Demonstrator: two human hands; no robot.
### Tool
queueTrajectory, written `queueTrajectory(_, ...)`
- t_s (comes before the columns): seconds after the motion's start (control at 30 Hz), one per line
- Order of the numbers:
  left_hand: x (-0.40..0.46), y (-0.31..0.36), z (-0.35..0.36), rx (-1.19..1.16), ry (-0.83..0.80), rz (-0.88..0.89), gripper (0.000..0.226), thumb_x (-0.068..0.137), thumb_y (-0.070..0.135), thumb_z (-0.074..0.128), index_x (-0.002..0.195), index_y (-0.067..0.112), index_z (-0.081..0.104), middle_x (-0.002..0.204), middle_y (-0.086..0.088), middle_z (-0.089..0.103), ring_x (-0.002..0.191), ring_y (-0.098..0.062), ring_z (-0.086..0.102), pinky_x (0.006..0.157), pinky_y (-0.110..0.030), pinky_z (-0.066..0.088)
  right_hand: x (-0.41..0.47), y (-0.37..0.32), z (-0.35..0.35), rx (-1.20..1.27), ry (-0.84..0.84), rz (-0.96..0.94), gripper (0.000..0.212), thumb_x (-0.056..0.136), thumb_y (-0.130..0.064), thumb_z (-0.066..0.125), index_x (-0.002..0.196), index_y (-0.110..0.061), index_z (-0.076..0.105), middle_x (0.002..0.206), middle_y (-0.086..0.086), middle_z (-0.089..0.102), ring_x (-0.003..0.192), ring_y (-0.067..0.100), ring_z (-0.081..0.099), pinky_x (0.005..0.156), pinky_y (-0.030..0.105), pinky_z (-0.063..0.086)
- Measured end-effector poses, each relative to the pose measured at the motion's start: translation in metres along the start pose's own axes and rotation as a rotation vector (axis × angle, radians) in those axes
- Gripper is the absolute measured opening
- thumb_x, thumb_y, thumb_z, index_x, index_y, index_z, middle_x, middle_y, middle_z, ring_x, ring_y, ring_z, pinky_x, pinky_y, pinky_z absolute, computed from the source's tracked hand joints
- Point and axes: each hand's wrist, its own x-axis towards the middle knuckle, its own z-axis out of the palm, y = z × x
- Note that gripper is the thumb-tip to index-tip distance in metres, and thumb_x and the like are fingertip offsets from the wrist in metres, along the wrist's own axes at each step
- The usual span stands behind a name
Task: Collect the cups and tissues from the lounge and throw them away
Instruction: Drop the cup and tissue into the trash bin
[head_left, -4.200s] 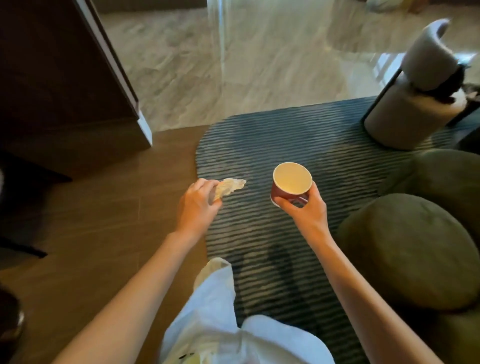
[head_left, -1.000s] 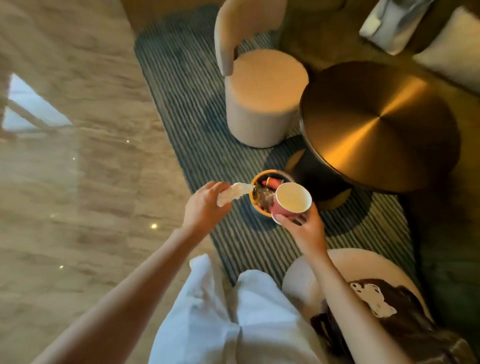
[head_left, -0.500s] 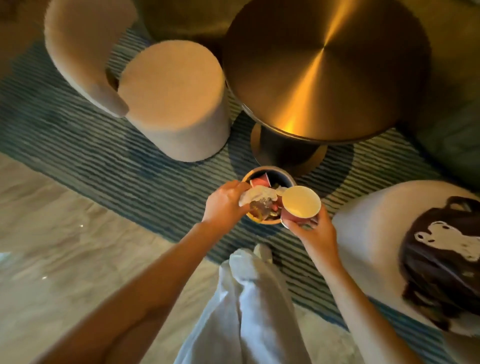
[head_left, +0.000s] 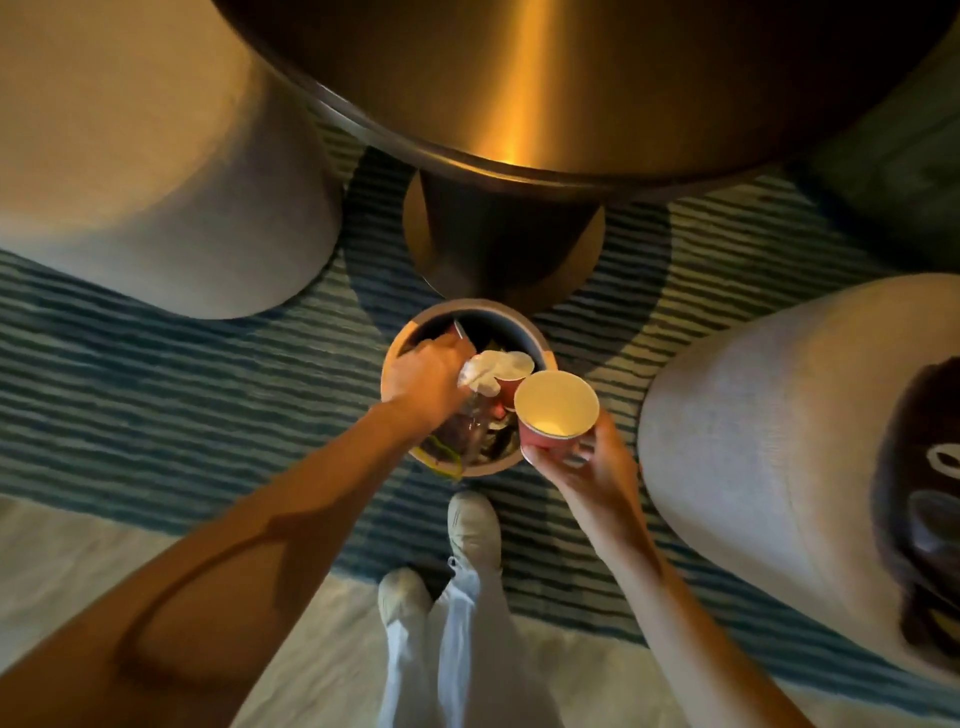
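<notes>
Seemingly left hand (head_left: 423, 384) pinching tissue (head_left: 480, 371), over bin (head_left: 540, 343)

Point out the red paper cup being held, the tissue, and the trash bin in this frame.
red paper cup (head_left: 556, 405): head view, on its pale inside.
tissue (head_left: 480, 371): head view, on the crumpled white middle, at the left hand's fingertips.
trash bin (head_left: 543, 345): head view, on the rim's right side.

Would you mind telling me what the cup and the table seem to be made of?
The cup looks like paper: a thin rolled rim, a matte cream inside and a red printed wall. The table looks like brushed metal, brass or bronze in tone: light streaks radially across its top; it might be a metallic finish.
</notes>
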Motion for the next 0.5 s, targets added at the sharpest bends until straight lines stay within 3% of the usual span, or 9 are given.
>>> queueTrajectory(0.17,-0.004,-0.020,-0.003,0.000,0.036,-0.011,0.054,0.082,0.035,0.063,0.131,0.021,0.046,0.131,-0.006,0.053,0.117,-0.028,0.050,0.088,-0.041,0.046,0.031,0.004,0.015,-0.006,-0.023,0.011,0.059,0.071,-0.015,0.083,0.118,-0.032,0.051,0.102,-0.027,0.064,0.098,-0.010,0.059,0.075,0.008,0.049)
queueTrajectory(0.3,-0.022,-0.033,-0.023,0.113,0.167,0.058,0.057,0.084,0.032,0.062,0.134,0.009,0.048,0.132,-0.016,0.053,0.119,-0.036,0.048,0.096,-0.047,0.040,0.049,-0.005,0.033,-0.105,-0.025,0.040,0.065,0.070,-0.028,0.084,0.124,-0.024,0.049,0.107,-0.022,0.059,0.100,-0.008,0.057,0.080,0.008,0.047)
queueTrajectory(0.4,-0.033,-0.036,-0.034,0.163,0.218,0.092,0.051,0.083,0.027,0.065,0.126,0.003,0.054,0.126,-0.020,0.057,0.116,-0.039,0.052,0.095,-0.049,0.042,0.059,-0.002,0.041,-0.189,-0.077,0.111,0.078,0.068,-0.024,0.084,0.133,-0.017,0.044,0.125,-0.004,0.057,0.117,0.015,0.054,0.099,0.032,0.047)
queueTrajectory(0.5,-0.047,-0.035,-0.044,0.196,0.185,0.080,0.049,0.086,0.030,0.060,0.127,0.004,0.053,0.129,-0.018,0.055,0.121,-0.037,0.049,0.099,-0.048,0.038,0.060,-0.006,0.036,-0.315,-0.146,0.123,0.087,0.071,-0.028,0.082,0.142,-0.018,0.033,0.139,0.002,0.048,0.131,0.019,0.043,0.108,0.042,0.040)
